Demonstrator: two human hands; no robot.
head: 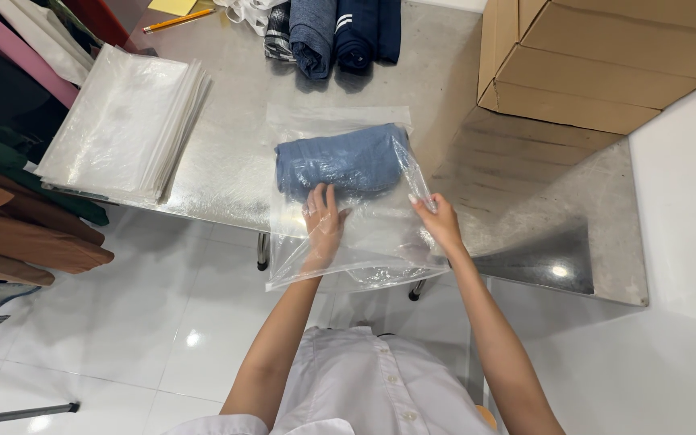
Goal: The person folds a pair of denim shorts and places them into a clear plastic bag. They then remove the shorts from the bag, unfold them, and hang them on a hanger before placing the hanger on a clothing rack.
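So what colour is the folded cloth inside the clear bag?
Blue; the folded cloth shows best in the head view.

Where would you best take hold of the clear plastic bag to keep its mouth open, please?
Grip the clear plastic bag by its open near edge, coming from the person's side: the folded blue garment fills the far end, and the right hand pinches that edge.

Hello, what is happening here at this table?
A person is putting a folded blue cloth into a clear plastic bag on a metal table. The left hand is inside the bag, touching the cloth. The right hand pinches the bag's edge. A stack of clear bags lies to the left, more folded cloths behind, and cardboard boxes to the right.
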